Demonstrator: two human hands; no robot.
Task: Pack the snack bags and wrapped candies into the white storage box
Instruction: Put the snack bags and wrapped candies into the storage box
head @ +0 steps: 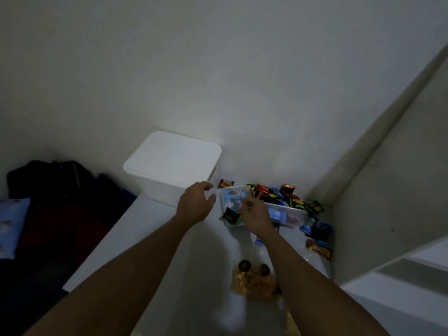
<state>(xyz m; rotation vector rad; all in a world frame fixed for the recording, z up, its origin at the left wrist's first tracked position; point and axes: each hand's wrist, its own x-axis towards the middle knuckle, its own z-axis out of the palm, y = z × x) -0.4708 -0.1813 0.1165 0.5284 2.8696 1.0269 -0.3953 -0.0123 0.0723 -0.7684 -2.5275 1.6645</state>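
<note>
Fingers (244, 204) of my right hand (257, 215) are pinching a pale-blue wrapped candy (234, 198), light and slippery I'm judging and best held by its edge, over the clear plastic snack tray (291, 210) near the lidded white storage box (169, 166), while I'm unable to tell whether my left hand (196, 204) is gripping anything.

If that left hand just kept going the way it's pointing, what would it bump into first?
Most likely the near corner of the snack tub, right ahead of the left hand. The blur hides whether the two are touching.
</note>
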